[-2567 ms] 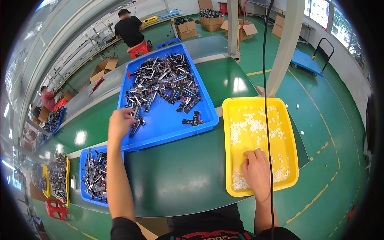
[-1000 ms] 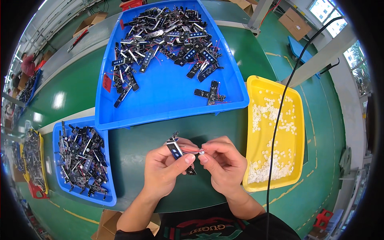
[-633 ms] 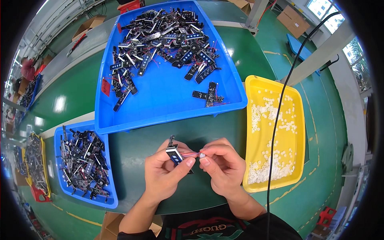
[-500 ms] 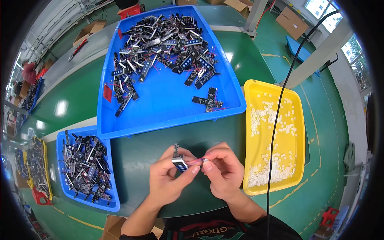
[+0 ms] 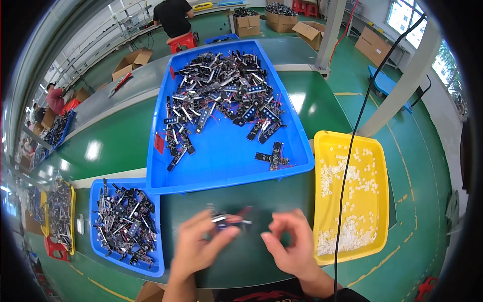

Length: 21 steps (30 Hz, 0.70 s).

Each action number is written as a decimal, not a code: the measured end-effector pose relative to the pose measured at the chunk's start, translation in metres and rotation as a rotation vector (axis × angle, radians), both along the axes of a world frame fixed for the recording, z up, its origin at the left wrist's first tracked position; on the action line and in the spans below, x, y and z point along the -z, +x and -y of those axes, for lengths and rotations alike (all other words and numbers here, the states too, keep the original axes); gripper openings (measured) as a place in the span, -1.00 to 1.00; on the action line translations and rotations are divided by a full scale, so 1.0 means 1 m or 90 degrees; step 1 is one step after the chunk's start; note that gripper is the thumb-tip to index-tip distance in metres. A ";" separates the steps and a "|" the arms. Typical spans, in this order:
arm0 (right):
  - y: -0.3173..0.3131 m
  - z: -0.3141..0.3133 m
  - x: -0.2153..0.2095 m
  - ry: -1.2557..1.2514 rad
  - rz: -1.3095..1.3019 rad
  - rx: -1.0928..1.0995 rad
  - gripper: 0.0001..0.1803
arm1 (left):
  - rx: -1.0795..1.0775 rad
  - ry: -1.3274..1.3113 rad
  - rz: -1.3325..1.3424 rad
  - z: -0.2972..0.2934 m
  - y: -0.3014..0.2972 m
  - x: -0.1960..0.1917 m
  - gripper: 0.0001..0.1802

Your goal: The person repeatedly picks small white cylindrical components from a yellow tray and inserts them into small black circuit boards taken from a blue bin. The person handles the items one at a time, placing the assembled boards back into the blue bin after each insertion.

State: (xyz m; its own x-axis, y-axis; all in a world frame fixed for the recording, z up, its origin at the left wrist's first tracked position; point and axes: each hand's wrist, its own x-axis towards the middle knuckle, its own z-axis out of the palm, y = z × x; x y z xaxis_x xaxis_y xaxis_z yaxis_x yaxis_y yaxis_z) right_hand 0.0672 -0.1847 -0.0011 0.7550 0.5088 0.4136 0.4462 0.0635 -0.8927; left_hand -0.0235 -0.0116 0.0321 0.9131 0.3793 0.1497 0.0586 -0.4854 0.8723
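Note:
My left hand point(image 5: 197, 246) grips a small black circuit board assembly point(image 5: 220, 221) with thin red wires, blurred by motion, above the dark green table. A small light-coloured part shows at the wire end. To its right, my right hand point(image 5: 297, 246) is apart from the board, with thumb and fingers curved and spaced; nothing shows between them. Beside it stands a yellow tray point(image 5: 351, 257) with many small white rings point(image 5: 347, 236). Ahead is a large blue tray point(image 5: 221, 171) heaped with similar boards point(image 5: 229, 90), a few lying separately near its front right.
A smaller blue tray point(image 5: 160, 241) of boards stands at the left, a yellow one point(image 5: 73, 221) farther left. A black cable point(image 5: 358, 108) hangs across the right side. Beyond are a metal post point(image 5: 402, 85), cardboard boxes point(image 5: 132, 63) and a seated person point(image 5: 172, 17).
My right hand has let go of the wire end and moved right, away from the board. My left hand still holds the board. The view has tilted up, showing more of the room.

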 end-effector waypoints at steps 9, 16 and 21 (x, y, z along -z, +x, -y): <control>0.019 0.096 -0.014 -0.363 0.086 0.161 -0.81 | -0.642 0.305 -0.226 -0.115 -0.125 -0.016 -0.72; 0.034 0.103 0.010 -0.606 0.213 0.255 -0.62 | -0.708 0.377 -0.317 -0.124 -0.143 -0.002 -0.63; 0.041 0.103 0.015 -0.553 0.240 0.230 -0.64 | -0.677 0.584 -0.150 -0.125 -0.123 -0.032 -0.73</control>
